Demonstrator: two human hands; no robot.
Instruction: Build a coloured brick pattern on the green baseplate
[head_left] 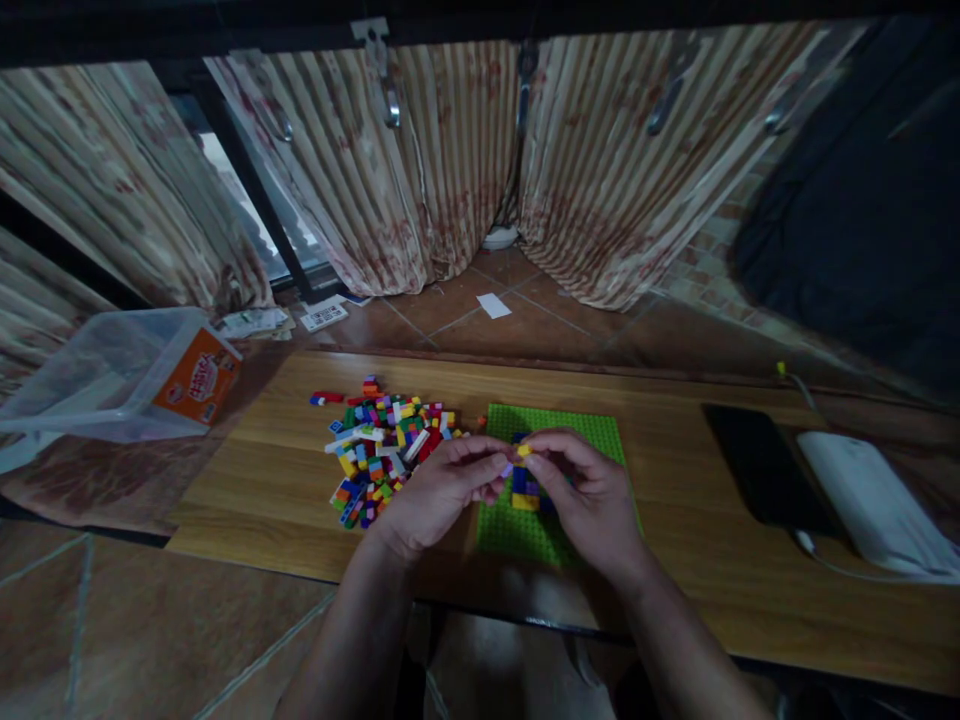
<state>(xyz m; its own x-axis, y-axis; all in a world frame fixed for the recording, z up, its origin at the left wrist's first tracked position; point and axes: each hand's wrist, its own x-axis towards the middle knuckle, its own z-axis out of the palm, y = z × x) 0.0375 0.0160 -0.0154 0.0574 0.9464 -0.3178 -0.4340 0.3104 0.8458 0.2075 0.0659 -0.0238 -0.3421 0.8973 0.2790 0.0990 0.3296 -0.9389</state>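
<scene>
Over the green studded baseplate (499,535) my two hands meet, fingertips nearly touching. My right hand (589,495) pinches a small yellow toy brick (524,451) between thumb and fingers. A small light purple brick (507,470) shows at the fingertips of my left hand (450,490), which is closed in a pinch. Beneath them on the baseplate stands a group of joined blue and yellow bricks (526,502), partly covered by my right hand. Left of the baseplate lies a loose heap of mixed coloured bricks (390,450), close to my left hand.
The wooden table (247,480) runs across the view. A clear plastic box (97,380) with an orange label is at the far left. A black phone-like slab (765,470) and a white device (874,500) with a cable lie at right. Striped curtains (450,170) hang behind.
</scene>
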